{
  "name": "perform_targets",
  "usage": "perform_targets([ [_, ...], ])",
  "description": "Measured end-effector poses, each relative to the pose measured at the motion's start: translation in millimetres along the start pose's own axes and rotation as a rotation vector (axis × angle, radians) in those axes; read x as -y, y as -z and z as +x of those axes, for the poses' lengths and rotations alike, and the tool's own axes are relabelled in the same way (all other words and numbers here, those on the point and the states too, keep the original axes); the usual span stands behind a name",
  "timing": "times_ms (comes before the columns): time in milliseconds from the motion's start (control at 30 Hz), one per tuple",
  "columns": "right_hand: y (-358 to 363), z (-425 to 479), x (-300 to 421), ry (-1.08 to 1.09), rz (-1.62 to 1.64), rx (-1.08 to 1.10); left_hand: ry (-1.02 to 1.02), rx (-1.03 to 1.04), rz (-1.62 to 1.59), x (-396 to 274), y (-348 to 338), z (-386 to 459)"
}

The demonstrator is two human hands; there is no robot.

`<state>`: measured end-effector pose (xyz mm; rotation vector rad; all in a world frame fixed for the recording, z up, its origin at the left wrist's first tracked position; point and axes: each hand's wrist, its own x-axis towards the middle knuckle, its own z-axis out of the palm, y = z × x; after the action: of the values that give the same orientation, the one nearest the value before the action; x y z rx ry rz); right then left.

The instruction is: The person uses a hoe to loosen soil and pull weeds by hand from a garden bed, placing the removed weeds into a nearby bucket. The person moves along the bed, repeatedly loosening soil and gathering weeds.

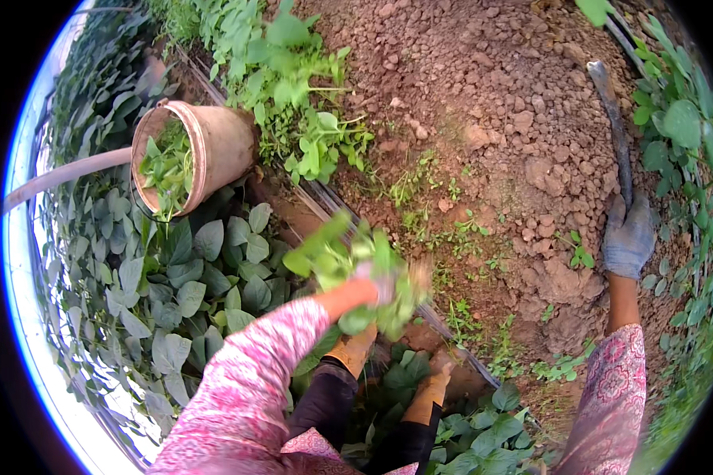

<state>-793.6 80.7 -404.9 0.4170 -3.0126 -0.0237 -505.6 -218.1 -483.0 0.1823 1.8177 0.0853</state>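
Observation:
My left hand (pixel 379 282), blurred by motion, grips a bunch of uprooted leafy green plants (pixel 327 255) above a thin dark pipe along the bed's edge. My right hand (pixel 630 237), in a grey-blue glove, is closed around the lower end of a dark rod-like handle (pixel 611 113) over the soil at the right; the tool's working end is not visible. A dirty plastic bucket (pixel 226 139) lies tilted at the upper left with its mouth towards the left, holding pulled greens (pixel 169 169).
Cloddy brown soil (pixel 487 83) carries small weeds (pixel 416 184). Pulled plants (pixel 318 142) lie beside the bucket. Dense leafy crops (pixel 184 285) grow at left, more foliage (pixel 683 124) at right. A curved pole (pixel 65 178) reaches the bucket. My lower legs stand among leaves.

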Motion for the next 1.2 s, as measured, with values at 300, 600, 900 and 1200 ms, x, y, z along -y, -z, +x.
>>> perform_targets([
  [300,-12.3,-1.7,5.1,-0.028,0.012,-0.033,0.055,-0.819,-0.173,89.3,36.4,2.5],
  [600,-17.5,1.4,-4.0,0.023,0.025,-0.055,0.445,-0.440,-0.280,203.4,113.6,93.7],
  [900,-5.7,-0.2,3.6,-0.025,-0.013,-0.017,-0.058,0.155,0.061,23.4,10.4,17.2],
  [1200,-13.4,-2.6,0.3,-0.035,-0.014,-0.009,0.082,-0.937,-0.289,154.2,108.6,-33.6],
])
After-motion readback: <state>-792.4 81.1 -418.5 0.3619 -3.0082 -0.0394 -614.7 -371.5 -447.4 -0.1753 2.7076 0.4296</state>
